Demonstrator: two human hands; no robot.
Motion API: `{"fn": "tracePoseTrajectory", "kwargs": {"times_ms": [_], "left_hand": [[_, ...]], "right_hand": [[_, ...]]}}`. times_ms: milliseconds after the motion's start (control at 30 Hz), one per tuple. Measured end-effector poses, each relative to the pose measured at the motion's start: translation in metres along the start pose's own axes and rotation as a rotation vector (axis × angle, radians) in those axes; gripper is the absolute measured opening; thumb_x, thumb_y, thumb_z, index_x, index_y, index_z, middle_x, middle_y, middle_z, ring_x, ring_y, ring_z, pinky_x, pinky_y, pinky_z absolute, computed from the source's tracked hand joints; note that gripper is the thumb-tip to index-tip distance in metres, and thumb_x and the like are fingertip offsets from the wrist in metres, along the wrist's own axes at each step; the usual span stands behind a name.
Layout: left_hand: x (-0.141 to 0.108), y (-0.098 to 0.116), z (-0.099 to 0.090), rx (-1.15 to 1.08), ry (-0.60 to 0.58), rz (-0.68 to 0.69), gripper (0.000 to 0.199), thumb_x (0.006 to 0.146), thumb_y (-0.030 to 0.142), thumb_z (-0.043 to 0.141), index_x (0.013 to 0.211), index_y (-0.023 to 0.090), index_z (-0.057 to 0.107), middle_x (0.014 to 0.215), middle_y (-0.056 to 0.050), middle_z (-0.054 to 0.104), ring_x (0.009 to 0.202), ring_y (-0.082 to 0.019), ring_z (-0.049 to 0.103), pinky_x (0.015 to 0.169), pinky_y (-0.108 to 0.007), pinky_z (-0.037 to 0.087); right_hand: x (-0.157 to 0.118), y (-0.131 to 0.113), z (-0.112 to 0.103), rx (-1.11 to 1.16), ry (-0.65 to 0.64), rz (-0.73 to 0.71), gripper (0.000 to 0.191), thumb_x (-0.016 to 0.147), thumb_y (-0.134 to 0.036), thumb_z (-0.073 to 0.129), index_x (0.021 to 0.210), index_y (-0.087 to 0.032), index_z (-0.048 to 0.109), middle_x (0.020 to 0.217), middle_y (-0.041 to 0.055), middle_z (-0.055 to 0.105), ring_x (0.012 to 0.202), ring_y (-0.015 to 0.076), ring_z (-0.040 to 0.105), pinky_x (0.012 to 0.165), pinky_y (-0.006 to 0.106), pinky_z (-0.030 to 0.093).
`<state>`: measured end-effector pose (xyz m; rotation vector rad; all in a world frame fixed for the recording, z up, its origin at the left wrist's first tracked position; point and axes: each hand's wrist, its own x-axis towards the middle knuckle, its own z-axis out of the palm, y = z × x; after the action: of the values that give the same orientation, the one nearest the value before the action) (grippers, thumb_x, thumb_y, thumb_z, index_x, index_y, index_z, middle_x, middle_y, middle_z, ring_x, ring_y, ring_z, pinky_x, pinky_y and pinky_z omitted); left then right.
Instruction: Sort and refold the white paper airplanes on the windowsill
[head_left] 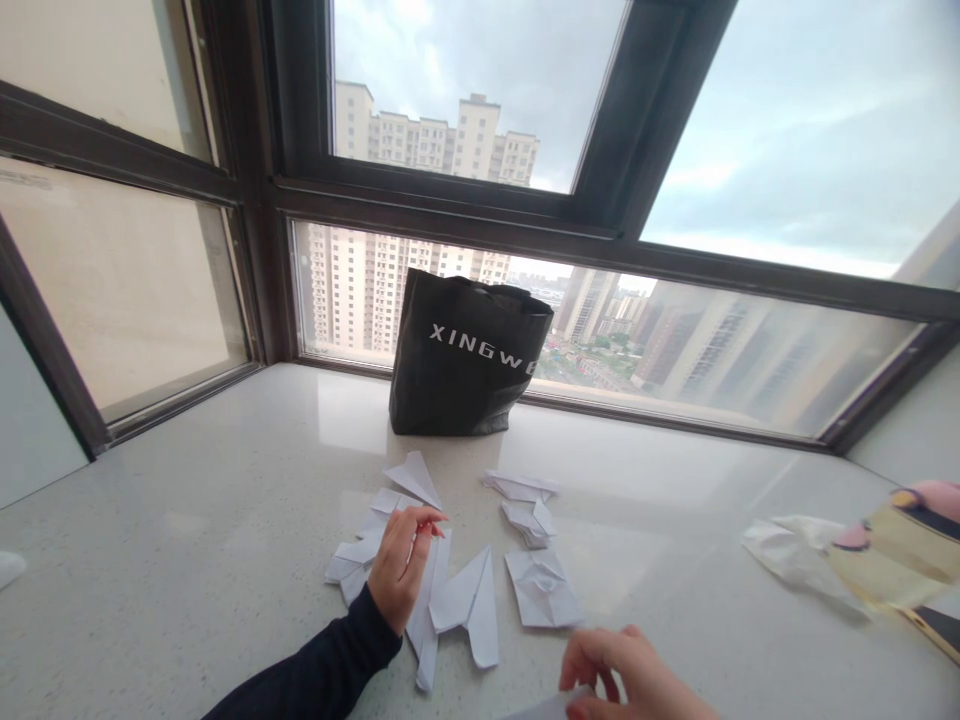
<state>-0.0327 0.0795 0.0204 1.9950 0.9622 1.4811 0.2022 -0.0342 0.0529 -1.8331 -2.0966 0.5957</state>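
Note:
My left hand point(405, 565), in a dark sleeve, is over the left group of folded papers, its fingers loosely bent with nothing visible in them. Around it lie white paper planes: one point(418, 480) points away beyond the fingertips, and another point(474, 607) rests to the right of the wrist. At the bottom edge my right hand point(626, 675) pinches a piece of white paper point(551, 708), mostly cut off by the frame. Just above that hand lies a square folded paper point(544, 590). Beyond it are a crumpled-looking folded paper point(529, 522) and a narrow folded paper point(521, 486).
A black bag point(465, 370) with white lettering stands upright by the window. At the right are a crumpled white tissue point(806, 560) and a blurred yellow and pink item point(900, 550). Dark window frames point(450, 215) border the pale speckled countertop point(202, 560).

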Motion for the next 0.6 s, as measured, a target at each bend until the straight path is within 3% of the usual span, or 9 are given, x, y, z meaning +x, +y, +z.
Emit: {"fn": "tracePoseTrajectory", "kwargs": {"times_ms": [200, 400, 600], "left_hand": [[0.001, 0.0, 0.001, 0.023, -0.001, 0.026, 0.025, 0.085, 0.026, 0.031, 0.088, 0.019, 0.055, 0.071, -0.004, 0.057, 0.071, -0.02, 0.053, 0.069, -0.033, 0.042], [-0.002, -0.004, 0.005, 0.053, -0.129, 0.098, 0.025, 0.084, 0.025, 0.033, 0.086, 0.019, 0.057, 0.067, -0.004, 0.058, 0.065, -0.018, 0.054, 0.067, -0.033, 0.041], [-0.006, 0.007, 0.003, 0.153, -0.255, 0.208, 0.022, 0.081, 0.018, 0.038, 0.091, 0.019, 0.057, 0.07, -0.004, 0.059, 0.067, -0.019, 0.052, 0.068, -0.034, 0.038]], "right_hand": [[0.002, 0.023, -0.009, -0.139, 0.054, 0.196, 0.015, 0.06, -0.013, 0.056, 0.065, -0.026, 0.062, 0.062, -0.0037, 0.063, 0.061, 0.0156, 0.057, 0.068, 0.032, 0.038], [0.008, 0.023, 0.001, -0.197, 0.177, 0.109, 0.015, 0.058, -0.012, 0.057, 0.067, -0.024, 0.053, 0.063, -0.0051, 0.06, 0.06, 0.0145, 0.054, 0.066, 0.031, 0.036], [0.006, 0.024, -0.003, -0.276, 0.266, 0.07, 0.017, 0.057, -0.016, 0.063, 0.066, -0.023, 0.05, 0.071, -0.0023, 0.057, 0.07, 0.0183, 0.054, 0.067, 0.034, 0.036]]}}
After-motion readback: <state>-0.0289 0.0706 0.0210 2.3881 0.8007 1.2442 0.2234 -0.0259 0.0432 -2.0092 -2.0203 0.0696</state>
